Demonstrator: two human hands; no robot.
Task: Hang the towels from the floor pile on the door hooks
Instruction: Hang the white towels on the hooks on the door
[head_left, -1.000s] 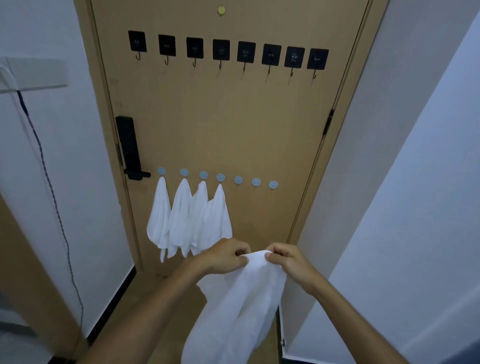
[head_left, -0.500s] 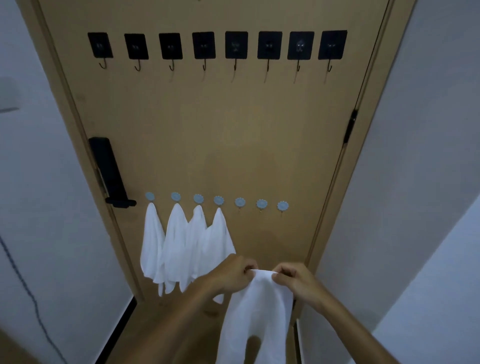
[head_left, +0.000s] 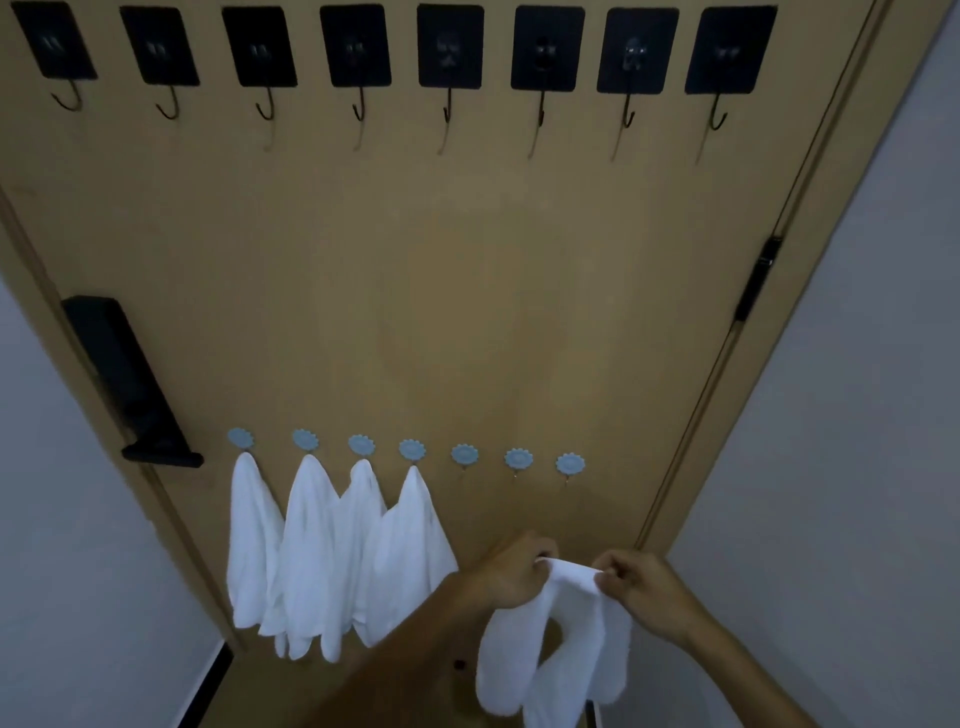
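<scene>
I hold a white towel (head_left: 563, 644) by its top edge in front of the tan door (head_left: 467, 291). My left hand (head_left: 511, 574) pinches the edge on the left, my right hand (head_left: 641, 587) pinches it on the right, and the cloth hangs down below them. A low row of several light-blue hooks crosses the door. Its left ones carry several white towels (head_left: 332, 556). Three blue hooks (head_left: 518, 459) on the right are bare, just above my hands. The floor pile is out of view.
A row of several black square hooks (head_left: 449, 49) runs along the door's top, all bare. A black lock handle (head_left: 132, 384) juts out at the door's left. White walls (head_left: 852, 415) close in on both sides. A door hinge (head_left: 753, 283) sits on the right frame.
I have moved closer to the door, which now fills the view. Both hands have kept their grip on the towel and moved right and toward the bare blue hooks.
</scene>
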